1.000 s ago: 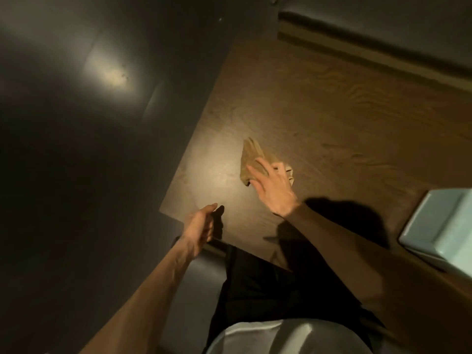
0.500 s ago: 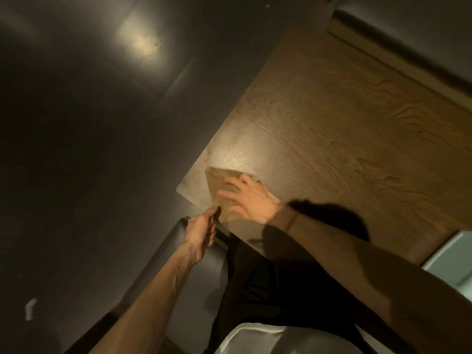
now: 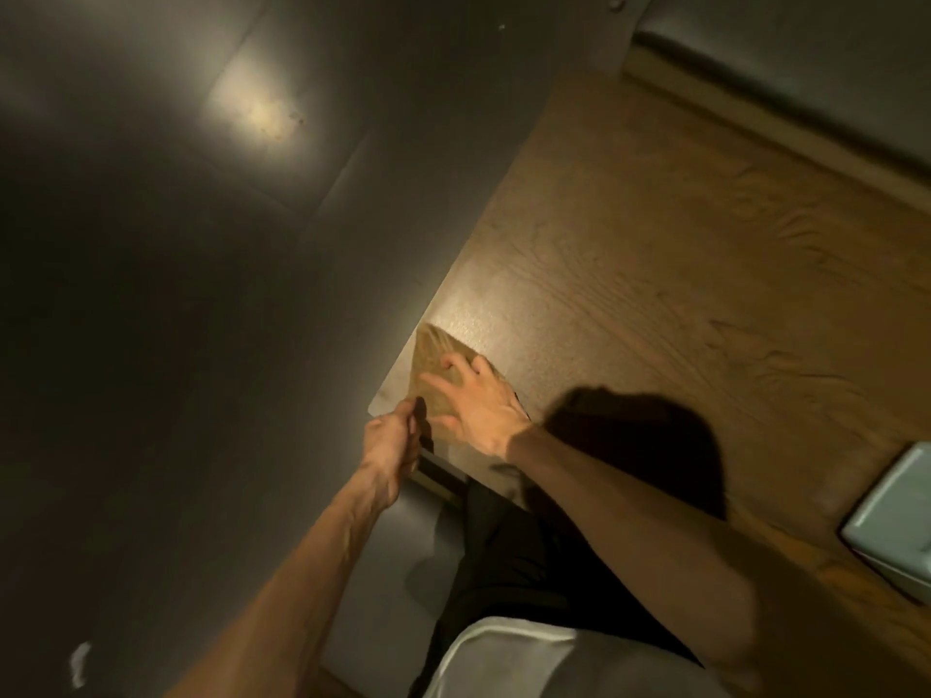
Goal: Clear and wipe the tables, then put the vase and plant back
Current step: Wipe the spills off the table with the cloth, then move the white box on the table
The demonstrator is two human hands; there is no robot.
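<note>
wooden table (image 3: 680,274) corner: flat right hand (image 3: 481,400) presses cloth (image 3: 436,362); left hand (image 3: 390,438) clenched beside.

Well to the right of where we grip, a pale blue-white box (image 3: 894,528) sits at the frame's edge. Left of the grip spreads dark grey floor (image 3: 176,294), lit by one bright patch.

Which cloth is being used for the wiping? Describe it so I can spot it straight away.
Find the wooden table and follow it to its near left corner. The tan cloth lies flat there under the right hand, paler than the wood around it.
</note>
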